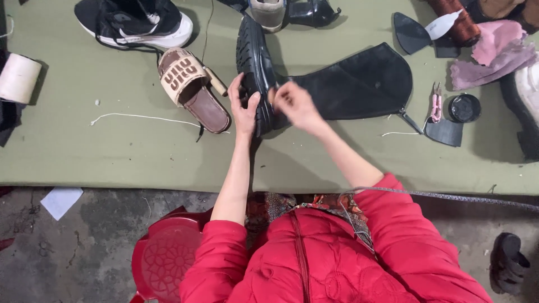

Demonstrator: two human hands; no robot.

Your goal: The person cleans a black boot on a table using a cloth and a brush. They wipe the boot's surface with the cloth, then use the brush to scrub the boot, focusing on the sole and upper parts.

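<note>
Fingers of the left hand (pixel 245 108) grip the black boot (pixel 254 62); right hand (pixel 294 104) fingers pinch its edge.

Both hands (pixel 245 110) (pixel 293 104) grip black boot (pixel 255 62).

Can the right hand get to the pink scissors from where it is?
Probably yes. The right hand is at the black boot; the pink scissors lie in the open further right, with only the flat boot shaft between.
</note>
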